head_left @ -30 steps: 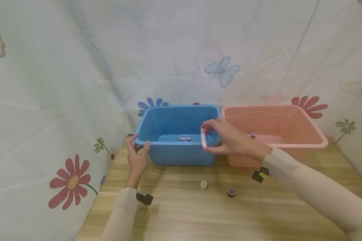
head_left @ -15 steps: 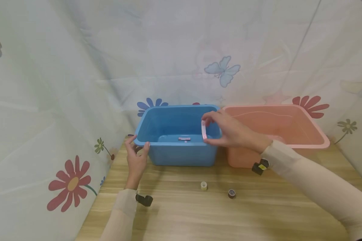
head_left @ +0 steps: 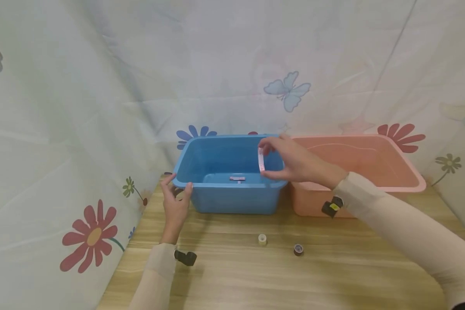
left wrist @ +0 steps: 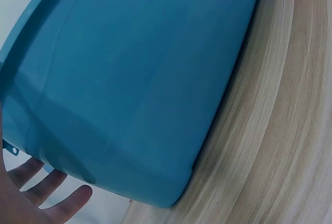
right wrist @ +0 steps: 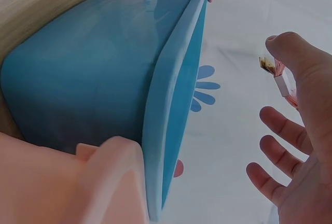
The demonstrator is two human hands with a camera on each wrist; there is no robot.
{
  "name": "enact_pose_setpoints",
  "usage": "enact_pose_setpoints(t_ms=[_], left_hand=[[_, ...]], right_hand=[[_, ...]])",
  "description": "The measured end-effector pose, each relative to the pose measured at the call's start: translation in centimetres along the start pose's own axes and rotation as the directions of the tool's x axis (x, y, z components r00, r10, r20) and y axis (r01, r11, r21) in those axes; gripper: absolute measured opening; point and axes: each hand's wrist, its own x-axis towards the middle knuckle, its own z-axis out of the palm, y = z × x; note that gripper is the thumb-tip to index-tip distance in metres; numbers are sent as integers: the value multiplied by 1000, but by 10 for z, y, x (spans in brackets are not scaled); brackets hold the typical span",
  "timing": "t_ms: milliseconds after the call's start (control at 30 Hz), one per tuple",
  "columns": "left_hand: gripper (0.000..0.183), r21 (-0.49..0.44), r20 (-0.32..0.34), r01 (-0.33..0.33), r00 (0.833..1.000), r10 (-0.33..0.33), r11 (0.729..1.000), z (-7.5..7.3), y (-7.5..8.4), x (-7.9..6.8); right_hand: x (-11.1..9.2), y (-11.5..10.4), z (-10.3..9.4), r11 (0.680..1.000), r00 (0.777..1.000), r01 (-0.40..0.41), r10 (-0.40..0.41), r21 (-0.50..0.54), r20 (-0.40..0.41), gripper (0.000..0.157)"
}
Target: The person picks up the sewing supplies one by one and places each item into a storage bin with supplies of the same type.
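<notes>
In the head view, my right hand [head_left: 290,161] pinches a thin white-and-pink strip [head_left: 261,159] on end between thumb and fingertips, over the right side of the blue bin [head_left: 236,200]. Close up in the right wrist view, the strip [right wrist: 281,85] shows a white band, pink-striped ends and a gold bit; its far part is hidden behind the thumb. My left hand [head_left: 176,211] grips the bin's front left corner, thumb on the front rim and fingers round the side. Inside the bin lies a similar white-and-pink strip [head_left: 237,178].
An orange bin [head_left: 395,189] stands right beside the blue one; my right arm partly covers it. On the wooden table [head_left: 232,280] in front are a small cream roll [head_left: 262,240] and a dark roll [head_left: 298,249]. A patterned curtain [head_left: 224,64] hangs behind.
My right hand has risen a little with the strip, lifting it above the blue bin's front rim. The left hand stays on the corner. The roll inside the orange bin has become hidden.
</notes>
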Motion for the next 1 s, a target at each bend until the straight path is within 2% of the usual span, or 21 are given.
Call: enact_pose_setpoints(t_ms=[200,533,1000], left_hand=[[66,17,-9,-4,1000,4,1000,1,4,-1],[66,33,-5,9,1000,-8,999,-1,3,0],[67,32,3,-6,1000,6,999,-2,1,1]], right_hand=[[6,1,-4,1000,1000,1,-1,-11,-2,68],[16,1,-9,998,997,-69,68,15,32,71],[32,5,-10,999,999,-39,39,18,12,68]])
